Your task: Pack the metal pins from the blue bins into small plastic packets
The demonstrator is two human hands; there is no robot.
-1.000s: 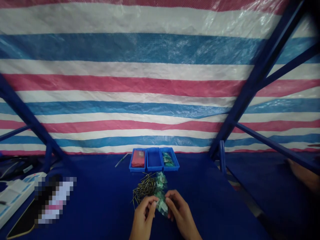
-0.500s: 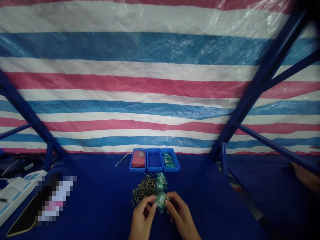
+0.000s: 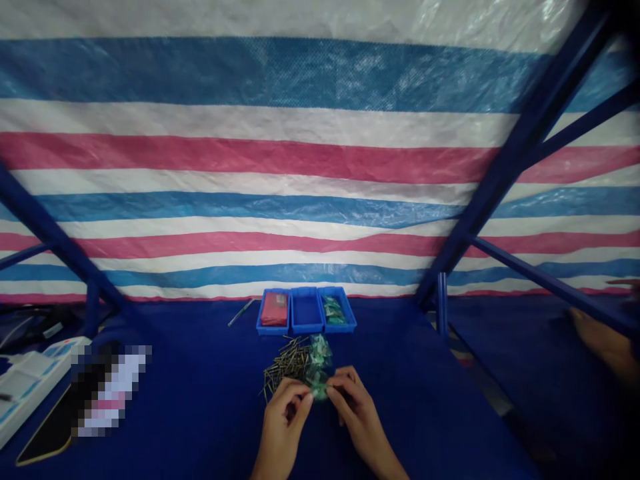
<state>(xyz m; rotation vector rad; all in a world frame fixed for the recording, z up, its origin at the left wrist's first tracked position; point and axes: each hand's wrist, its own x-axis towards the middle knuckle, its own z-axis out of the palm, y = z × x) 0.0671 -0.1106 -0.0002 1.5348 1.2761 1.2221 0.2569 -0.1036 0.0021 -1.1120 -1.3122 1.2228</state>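
A small green-tinted plastic bag (image 3: 319, 389) is stretched between my two hands at the lower middle of the view. My left hand (image 3: 287, 408) pinches its left edge between thumb and forefinger. On the opposite edge, my right hand (image 3: 353, 402) closes thumb and fingertips in the same way. What the bag holds is blurred. Just beyond lies another green bag (image 3: 321, 350) with pale contents. Against it, behind my left hand, is a heap of thin dark and brass-coloured screw-like pieces (image 3: 287, 363), partly hidden by my fingers.
Three joined blue trays stand at the back: one with red packets (image 3: 275, 309), a bare middle one (image 3: 307, 328), one with green bags (image 3: 333, 310). A pen-like stick (image 3: 242, 312) lies left of them. A white power strip (image 3: 43, 380) sits far left. Another person's hand (image 3: 597, 337) shows at right.
Both hands still hold the bag, which has turned and now looks narrower and more crumpled between the fingers. The whole view has tipped slightly downward. The other person's hand shows more at right.
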